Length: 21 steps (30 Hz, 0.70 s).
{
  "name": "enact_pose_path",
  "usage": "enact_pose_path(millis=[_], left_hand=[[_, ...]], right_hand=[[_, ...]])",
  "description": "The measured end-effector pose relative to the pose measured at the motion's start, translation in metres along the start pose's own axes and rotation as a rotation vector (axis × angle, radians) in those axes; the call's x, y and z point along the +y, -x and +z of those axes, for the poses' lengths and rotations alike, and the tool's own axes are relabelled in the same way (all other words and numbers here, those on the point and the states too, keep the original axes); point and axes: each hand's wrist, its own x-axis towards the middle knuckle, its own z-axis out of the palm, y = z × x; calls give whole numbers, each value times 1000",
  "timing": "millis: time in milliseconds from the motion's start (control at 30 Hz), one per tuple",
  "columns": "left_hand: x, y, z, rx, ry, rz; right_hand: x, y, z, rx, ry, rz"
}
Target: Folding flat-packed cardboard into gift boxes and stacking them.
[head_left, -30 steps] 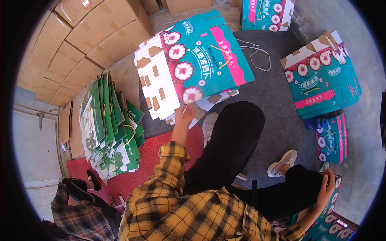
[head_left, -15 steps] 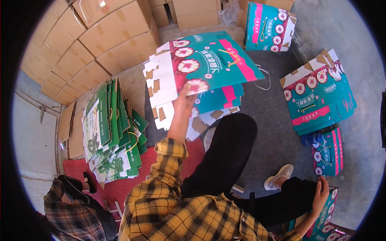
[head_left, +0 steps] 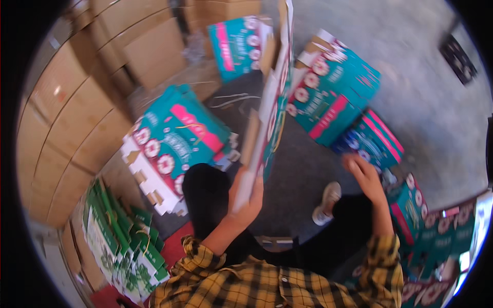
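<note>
My left hand (head_left: 249, 197) grips a flat, folded teal, pink and maroon carton (head_left: 271, 113) by its lower edge. It stands almost upright, its white edge and brown inner board toward me. To the right, my right hand (head_left: 365, 177) is raised off my knee, fingers loosely bent and somewhat blurred, with nothing visible in them. It is near a small teal-and-pink carton (head_left: 377, 141) on the floor. Left of my knee lies a stack of matching flat cartons (head_left: 177, 136).
More teal cartons (head_left: 334, 92) lie ahead to the right, and another stack (head_left: 233, 49) is farther back. Green-and-white folded cartons (head_left: 120, 241) lean at the lower left. Brown boxes (head_left: 67, 113) are piled along the left. Further teal cartons (head_left: 452, 231) stand at the lower right.
My left hand has lifted the carton off the stack and turned it on edge in front of me. My right hand has risen from my knee. The view has swung to the right.
</note>
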Motion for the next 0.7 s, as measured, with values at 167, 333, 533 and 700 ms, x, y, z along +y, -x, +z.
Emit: enact_pose_path(millis=[167, 333, 533, 700], left_hand=[[-4, 57, 72, -401, 24, -65], [-22, 113, 98, -769, -136, -46], [-18, 124, 107, -914, -128, 103], [-7, 114, 107, -983, -85, 156]], right_hand=[[32, -42, 16, 88, -690, 449], [80, -19, 13, -27, -527, 610], [105, 2, 10, 29, -356, 678], [103, 10, 7, 53, -301, 699]])
